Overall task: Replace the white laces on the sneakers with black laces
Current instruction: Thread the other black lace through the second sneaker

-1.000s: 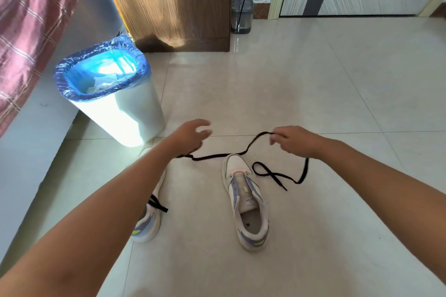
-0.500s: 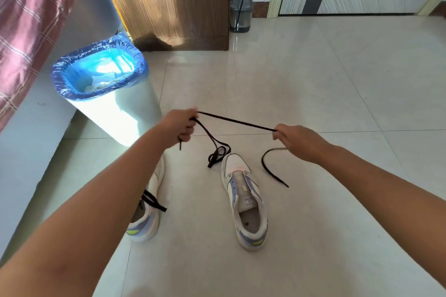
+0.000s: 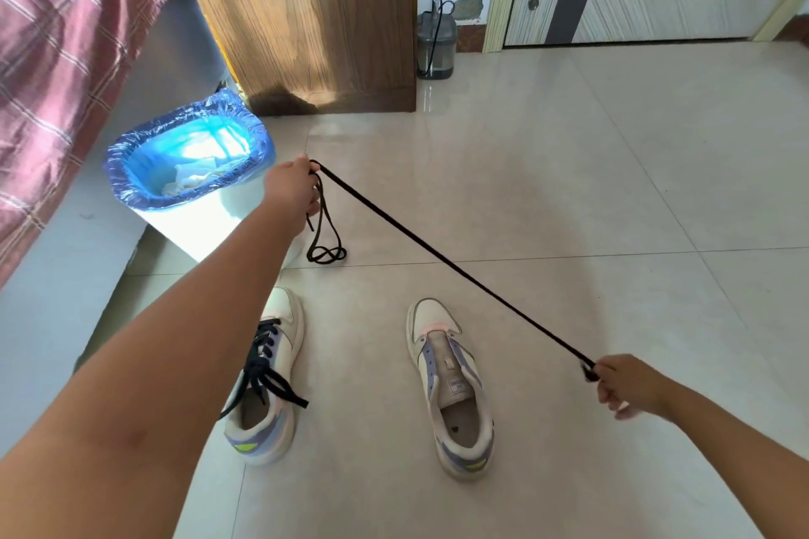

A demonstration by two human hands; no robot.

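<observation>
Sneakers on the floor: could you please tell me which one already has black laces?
The left sneaker, under the left forearm; the right sneaker has bare eyelets.

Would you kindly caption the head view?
Both hands, left hand and right hand, stretch a black lace above two sneakers.

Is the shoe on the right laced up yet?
No. The right shoe has bare eyelets and an open tongue; the black lace is stretched between the left hand and right hand.

Lace (image 3: pixel 446 265) above sneakers (image 3: pixel 451 389), between hands (image 3: pixel 291 188)
</observation>
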